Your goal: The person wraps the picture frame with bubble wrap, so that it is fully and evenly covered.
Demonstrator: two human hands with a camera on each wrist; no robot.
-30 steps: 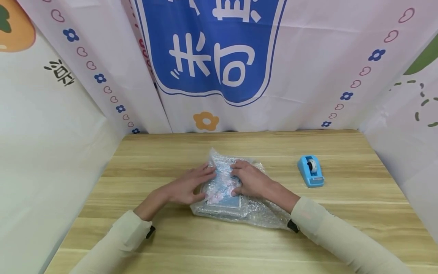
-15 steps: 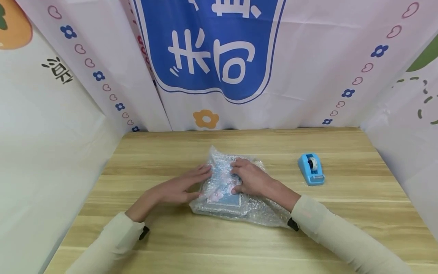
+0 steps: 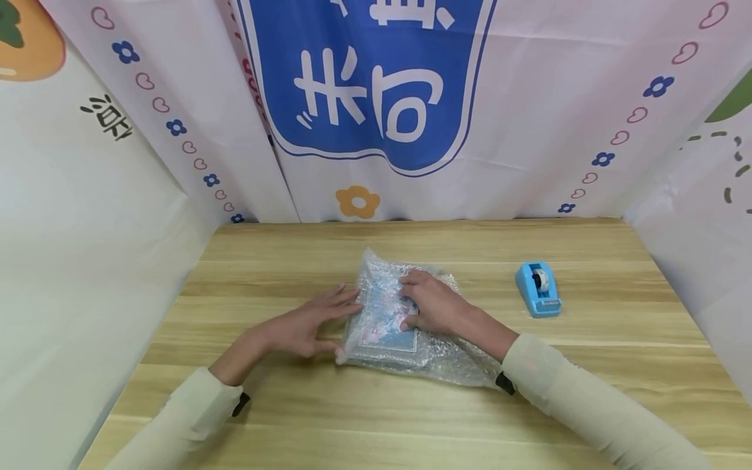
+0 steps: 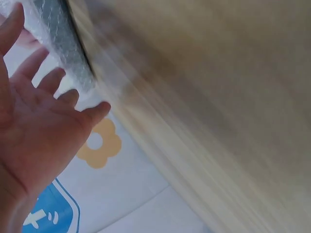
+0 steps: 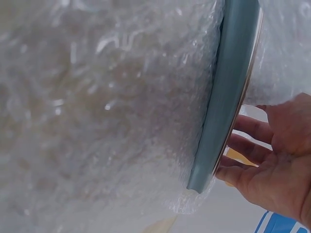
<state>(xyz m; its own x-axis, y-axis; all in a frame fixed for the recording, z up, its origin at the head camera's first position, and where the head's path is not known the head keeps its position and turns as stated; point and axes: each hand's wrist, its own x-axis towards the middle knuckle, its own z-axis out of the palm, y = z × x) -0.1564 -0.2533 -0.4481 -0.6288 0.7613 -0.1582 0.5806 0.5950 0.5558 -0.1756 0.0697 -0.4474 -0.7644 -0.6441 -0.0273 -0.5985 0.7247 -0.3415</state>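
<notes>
Head view: the left grip (image 3: 304, 325), spread and empty, is rested against wrap (image 3: 449, 365) laid over a book (image 3: 384, 320) on the worktop (image 3: 294, 418), the right grip (image 3: 436, 304), loosely parted and clasping nothing, is laid atop both, and a dispenser (image 3: 538, 292) is placed farther right.

Bubble wrap (image 3: 455, 361) looks like glossy, bumpy plastic; the table (image 3: 294, 418), smooth wood.

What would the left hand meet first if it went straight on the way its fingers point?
Probably the bubble wrap, at its edge right by the left hand; depth is unclear, so they may be touching.
</notes>
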